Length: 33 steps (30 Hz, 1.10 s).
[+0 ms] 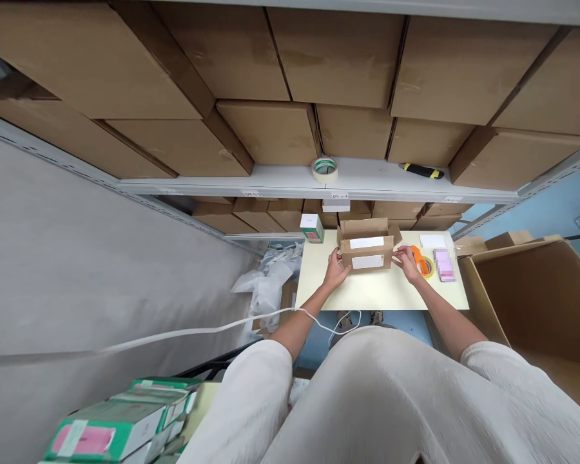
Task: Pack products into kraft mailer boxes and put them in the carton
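Fingers of the left hand (336,269) clasp the left end of a small open cardboard box (366,252), which sits on the pale yellow table (386,296); the right hand (408,263) grips its right end. Both hands seem to be steadying the box, flaps up, for closing. Sealing would call for the orange tape dispenser (421,261) just beside the right hand, with pink cards (444,264) further right.

Left hand (336,269) and right hand (406,263) grip the ends of an open cardboard box (367,252) on the table (381,293)
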Each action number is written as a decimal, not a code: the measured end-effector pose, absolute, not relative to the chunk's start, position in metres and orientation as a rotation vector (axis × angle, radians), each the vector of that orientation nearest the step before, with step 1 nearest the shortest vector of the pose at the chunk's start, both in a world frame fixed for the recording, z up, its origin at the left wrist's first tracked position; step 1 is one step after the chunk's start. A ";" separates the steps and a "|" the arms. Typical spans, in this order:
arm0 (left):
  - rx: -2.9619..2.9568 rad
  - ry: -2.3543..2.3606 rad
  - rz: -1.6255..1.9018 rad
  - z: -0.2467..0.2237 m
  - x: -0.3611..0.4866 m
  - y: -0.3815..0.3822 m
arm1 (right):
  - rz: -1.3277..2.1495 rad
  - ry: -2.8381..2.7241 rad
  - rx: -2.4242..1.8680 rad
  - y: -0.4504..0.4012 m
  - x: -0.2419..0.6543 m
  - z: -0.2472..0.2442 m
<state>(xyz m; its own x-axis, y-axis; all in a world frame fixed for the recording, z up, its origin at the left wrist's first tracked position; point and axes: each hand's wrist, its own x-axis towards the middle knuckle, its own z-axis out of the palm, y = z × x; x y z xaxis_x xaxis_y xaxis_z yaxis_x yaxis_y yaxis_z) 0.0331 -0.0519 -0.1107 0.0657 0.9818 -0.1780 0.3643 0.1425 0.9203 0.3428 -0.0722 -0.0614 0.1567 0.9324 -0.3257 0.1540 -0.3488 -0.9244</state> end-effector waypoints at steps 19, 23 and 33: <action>2.075 1.518 0.526 -0.039 0.039 -0.034 | 0.731 -1.861 -1.845 -0.047 0.348 -0.030; 1.994 1.648 0.245 -0.050 0.034 -0.049 | 0.847 -2.012 -1.964 -0.060 0.355 -0.045; 2.040 1.488 0.129 -0.090 0.023 -0.052 | 1.171 -2.045 -1.951 -0.081 0.348 -0.068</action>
